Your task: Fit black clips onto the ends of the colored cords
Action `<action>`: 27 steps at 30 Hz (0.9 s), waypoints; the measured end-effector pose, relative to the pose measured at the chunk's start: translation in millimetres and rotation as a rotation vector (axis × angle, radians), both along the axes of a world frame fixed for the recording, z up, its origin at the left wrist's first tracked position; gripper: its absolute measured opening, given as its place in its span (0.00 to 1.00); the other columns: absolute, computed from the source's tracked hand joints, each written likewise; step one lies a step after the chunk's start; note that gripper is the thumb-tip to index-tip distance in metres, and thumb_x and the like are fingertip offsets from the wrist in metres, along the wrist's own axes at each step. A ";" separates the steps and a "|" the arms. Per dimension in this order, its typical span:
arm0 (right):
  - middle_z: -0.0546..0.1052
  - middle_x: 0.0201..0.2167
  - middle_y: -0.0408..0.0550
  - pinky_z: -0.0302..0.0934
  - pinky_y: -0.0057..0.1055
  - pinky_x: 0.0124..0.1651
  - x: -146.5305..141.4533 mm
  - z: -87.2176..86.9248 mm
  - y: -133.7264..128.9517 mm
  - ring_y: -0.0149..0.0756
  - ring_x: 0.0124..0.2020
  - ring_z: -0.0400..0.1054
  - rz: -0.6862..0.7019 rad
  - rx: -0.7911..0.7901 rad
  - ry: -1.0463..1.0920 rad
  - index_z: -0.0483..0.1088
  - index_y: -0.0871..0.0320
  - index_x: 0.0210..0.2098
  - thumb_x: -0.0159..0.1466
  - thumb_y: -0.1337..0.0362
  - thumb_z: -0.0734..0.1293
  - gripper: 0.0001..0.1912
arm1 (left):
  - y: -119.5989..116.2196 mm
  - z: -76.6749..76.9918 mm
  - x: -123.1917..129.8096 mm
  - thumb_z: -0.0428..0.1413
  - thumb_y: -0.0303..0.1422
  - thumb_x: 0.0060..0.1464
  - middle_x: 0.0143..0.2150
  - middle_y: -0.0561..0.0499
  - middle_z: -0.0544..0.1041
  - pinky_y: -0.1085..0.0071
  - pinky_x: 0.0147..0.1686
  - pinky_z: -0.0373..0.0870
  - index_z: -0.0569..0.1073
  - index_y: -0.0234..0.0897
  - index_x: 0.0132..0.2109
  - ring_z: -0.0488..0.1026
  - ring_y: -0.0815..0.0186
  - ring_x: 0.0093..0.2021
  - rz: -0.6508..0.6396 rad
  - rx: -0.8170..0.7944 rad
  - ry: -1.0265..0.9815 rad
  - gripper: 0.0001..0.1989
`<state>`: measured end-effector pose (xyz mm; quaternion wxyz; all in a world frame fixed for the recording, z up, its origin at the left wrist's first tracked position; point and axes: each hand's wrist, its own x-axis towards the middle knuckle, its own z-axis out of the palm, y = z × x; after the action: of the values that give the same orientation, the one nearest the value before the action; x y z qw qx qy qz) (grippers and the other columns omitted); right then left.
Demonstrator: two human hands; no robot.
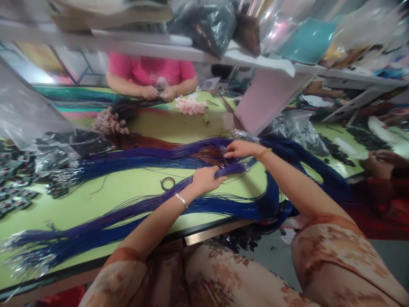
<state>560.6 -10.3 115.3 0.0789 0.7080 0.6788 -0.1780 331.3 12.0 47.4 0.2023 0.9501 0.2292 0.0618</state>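
My left hand [207, 180] is closed around a bundle of purple cords [172, 187], whose strands trail left along the table to shiny metallic ends. Farther up and to the right, my right hand [240, 149] has its fingers bent together near the ends of the brown cords [204, 152]; what it pinches is too small and blurred to make out. A bundle of dark blue cords [230, 207] runs below my left hand and loops over the table's near edge. Another bundle, of blue cords [153, 162], lies beyond my left forearm.
A roll of black tape [168, 183] lies on the green table [128, 187]. Dark small parts and plastic bags [53, 157] crowd the left. Across the table, a person in pink [153, 72] works beside pale pink pieces [191, 105]. A loaded shelf [143, 44] spans overhead; another person's hand [380, 164] is right.
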 end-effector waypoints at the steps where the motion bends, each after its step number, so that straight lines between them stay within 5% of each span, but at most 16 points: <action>1: 0.73 0.23 0.46 0.51 0.28 0.30 -6.1 -7.1 4.3 0.30 0.24 0.59 0.044 0.006 0.007 0.71 0.60 0.26 0.62 0.47 0.59 0.23 | -2.3 0.1 -0.3 0.45 0.52 0.59 0.41 0.46 0.79 0.64 0.40 0.69 0.70 0.41 0.46 0.77 0.56 0.42 -0.014 -0.003 -0.007 0.22; 5: 0.74 0.26 0.47 0.52 0.27 0.31 -22.0 -24.4 19.6 0.31 0.26 0.61 0.024 0.175 0.045 0.71 0.61 0.30 0.66 0.51 0.54 0.23 | -13.4 -1.3 -3.8 0.42 0.45 0.63 0.43 0.46 0.79 0.65 0.39 0.69 0.70 0.40 0.45 0.77 0.58 0.41 -0.121 0.017 -0.001 0.18; 9: 0.77 0.35 0.61 0.56 0.32 0.36 2.6 -23.2 32.2 0.42 0.34 0.67 -0.345 0.374 -0.284 0.72 0.64 0.36 0.66 0.56 0.54 0.21 | -23.5 -4.6 -9.7 0.41 0.43 0.64 0.42 0.46 0.78 0.68 0.36 0.68 0.69 0.39 0.45 0.76 0.60 0.40 -0.193 0.026 0.019 0.17; 12: 0.76 0.39 0.65 0.57 0.35 0.39 14.7 -18.8 30.5 0.48 0.39 0.69 -0.458 0.380 -0.347 0.71 0.65 0.41 0.66 0.57 0.55 0.20 | -27.1 -6.9 -13.3 0.39 0.43 0.65 0.42 0.45 0.77 0.68 0.35 0.67 0.68 0.39 0.46 0.76 0.61 0.39 -0.194 0.044 -0.001 0.18; 15: 0.76 0.42 0.63 0.58 0.35 0.40 -9.0 -14.7 15.9 0.48 0.40 0.69 -0.372 0.468 -0.260 0.67 0.66 0.51 0.64 0.57 0.59 0.21 | -29.7 -8.4 -15.8 0.38 0.42 0.65 0.41 0.45 0.76 0.67 0.34 0.67 0.68 0.37 0.46 0.75 0.60 0.37 -0.201 0.098 -0.035 0.19; 17: 0.76 0.43 0.58 0.57 0.33 0.40 -38.5 -14.1 1.5 0.44 0.41 0.68 -0.167 0.496 -0.110 0.67 0.62 0.50 0.64 0.57 0.59 0.20 | -33.1 -9.5 -17.9 0.38 0.41 0.65 0.39 0.44 0.76 0.65 0.34 0.67 0.68 0.36 0.46 0.74 0.60 0.36 -0.234 0.138 -0.055 0.19; 21: 0.78 0.34 0.48 0.53 0.27 0.33 -85.3 -25.4 -25.7 0.35 0.31 0.67 0.288 0.102 0.142 0.72 0.57 0.39 0.63 0.57 0.61 0.13 | -45.8 -13.9 -24.2 0.39 0.32 0.64 0.38 0.41 0.74 0.63 0.35 0.67 0.68 0.35 0.48 0.74 0.57 0.38 -0.334 0.188 -0.066 0.15; 24: 0.77 0.27 0.47 0.47 0.27 0.29 -90.8 -40.3 -35.6 0.33 0.26 0.65 0.309 -0.062 -0.005 0.72 0.57 0.36 0.61 0.56 0.63 0.11 | -57.0 -17.9 -29.4 0.40 0.30 0.64 0.38 0.40 0.74 0.63 0.35 0.68 0.69 0.33 0.48 0.74 0.57 0.40 -0.369 0.154 -0.015 0.14; 27: 0.78 0.30 0.49 0.45 0.28 0.29 -80.9 -53.0 -34.0 0.35 0.27 0.67 0.268 -0.051 -0.149 0.70 0.56 0.38 0.64 0.56 0.60 0.13 | -63.8 -19.9 -31.9 0.40 0.34 0.65 0.38 0.40 0.74 0.63 0.35 0.68 0.69 0.33 0.47 0.75 0.57 0.39 -0.357 0.090 0.046 0.15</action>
<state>479.7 -44.3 62.3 0.1700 0.6202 0.7546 -0.1303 299.3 -51.8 27.5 0.1622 0.9849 0.0585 0.0135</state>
